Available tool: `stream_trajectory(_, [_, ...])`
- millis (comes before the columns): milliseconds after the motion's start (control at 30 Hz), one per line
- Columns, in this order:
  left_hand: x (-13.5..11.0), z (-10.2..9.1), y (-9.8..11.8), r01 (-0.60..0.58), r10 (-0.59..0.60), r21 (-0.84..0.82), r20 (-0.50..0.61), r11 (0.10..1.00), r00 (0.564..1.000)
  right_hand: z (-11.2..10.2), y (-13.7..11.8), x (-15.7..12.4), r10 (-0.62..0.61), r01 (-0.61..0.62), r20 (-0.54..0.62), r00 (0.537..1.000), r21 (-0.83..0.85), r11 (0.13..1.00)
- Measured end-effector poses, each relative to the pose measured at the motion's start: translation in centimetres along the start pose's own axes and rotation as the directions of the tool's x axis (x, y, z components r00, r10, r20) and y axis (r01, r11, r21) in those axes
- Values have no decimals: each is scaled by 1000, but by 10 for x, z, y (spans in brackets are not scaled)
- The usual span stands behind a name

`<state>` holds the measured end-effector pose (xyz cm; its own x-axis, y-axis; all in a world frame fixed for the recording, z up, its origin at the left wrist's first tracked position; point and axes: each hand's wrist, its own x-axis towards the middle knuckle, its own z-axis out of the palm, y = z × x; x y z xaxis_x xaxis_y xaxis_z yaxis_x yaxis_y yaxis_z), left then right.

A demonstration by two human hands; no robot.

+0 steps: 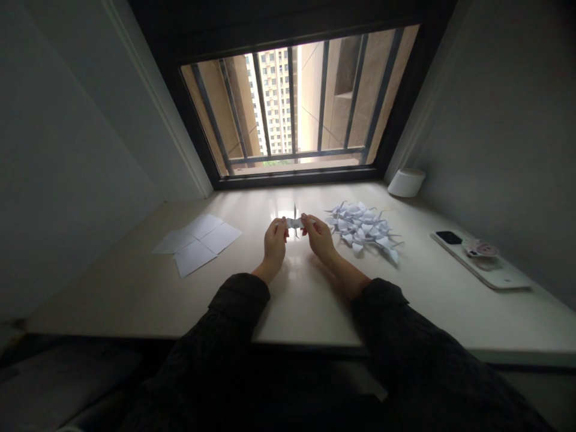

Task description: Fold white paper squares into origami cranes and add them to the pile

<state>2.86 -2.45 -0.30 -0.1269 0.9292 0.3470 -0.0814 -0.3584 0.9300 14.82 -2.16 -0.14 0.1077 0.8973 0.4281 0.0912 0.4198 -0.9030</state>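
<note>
Between my two hands, just above the white sill, is a small folded paper crane (295,223), one thin point standing up and another hanging down. My left hand (274,241) pinches one side of it with thumb and fingers. On the opposite side my right hand (320,236) pinches it the same way. Close by on the right lies a heap of folded white paper cranes (363,227), wings and points tangled together. Several flat square paper sheets (202,237) lie to the left, edges touching or overlapping.
A white phone (481,261) with a round decorated grip lies at the right of the sill (310,321). A white cylindrical object (406,182) stands in the back right corner. Behind is a dark-framed window (297,177) with bars outside; walls close in both sides.
</note>
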Motion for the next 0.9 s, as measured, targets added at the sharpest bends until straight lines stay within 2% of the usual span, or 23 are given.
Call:
stream_trajectory(333, [-2,-2,3,-27,27,45,0,999,1000,-1,0,0,18,-18,1,1000,4,1000])
stream_trajectory(467, [-3,-5,6,-75,60,146,98,986,993,-6,3,4,56,-56,-65,996,-8,998])
stream_trajectory(567, [-3,-7,6,-59,24,200,173,978,985,-13,7,10,73,-73,-98,992,7,997])
stream_trajectory(700, [1,-10,5,7,-25,144,128,990,992,-21,11,18,124,-123,-16,992,48,991])
stream_trajectory(767, [3,-12,5,1,-17,128,128,992,992,-25,12,20,175,-177,30,984,60,982])
stream_trajectory(833, [5,-14,5,-22,-3,122,204,992,979,-28,13,21,224,-228,74,972,57,972])
stream_trajectory(900, [6,-15,5,-31,-4,103,327,994,945,-31,13,21,274,-281,108,956,53,958])
